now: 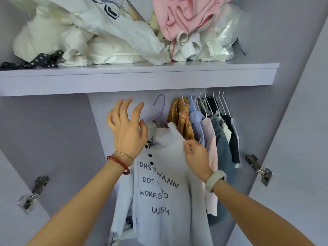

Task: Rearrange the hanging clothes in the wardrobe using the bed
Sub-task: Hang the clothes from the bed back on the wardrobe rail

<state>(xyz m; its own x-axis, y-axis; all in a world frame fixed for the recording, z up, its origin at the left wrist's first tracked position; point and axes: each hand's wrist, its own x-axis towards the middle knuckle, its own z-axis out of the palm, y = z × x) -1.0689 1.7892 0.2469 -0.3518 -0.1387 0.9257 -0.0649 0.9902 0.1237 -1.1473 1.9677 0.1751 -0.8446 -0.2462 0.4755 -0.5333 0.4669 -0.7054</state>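
A pale blue lettered sweater hangs on a purple hanger at the left end of the row. My right hand pinches the sweater's right shoulder. My left hand hovers open, fingers spread, just left of the hanger and collar, holding nothing. To the right hang an orange plaid shirt, a light blue shirt, a pink garment, jeans and dark clothes on white wire hangers. The rail is hidden behind the shelf. No bed is in view.
A lilac shelf runs above the rail, piled with white bedding, a pink garment and a plastic bag. Open wardrobe doors with metal hinges stand at both sides.
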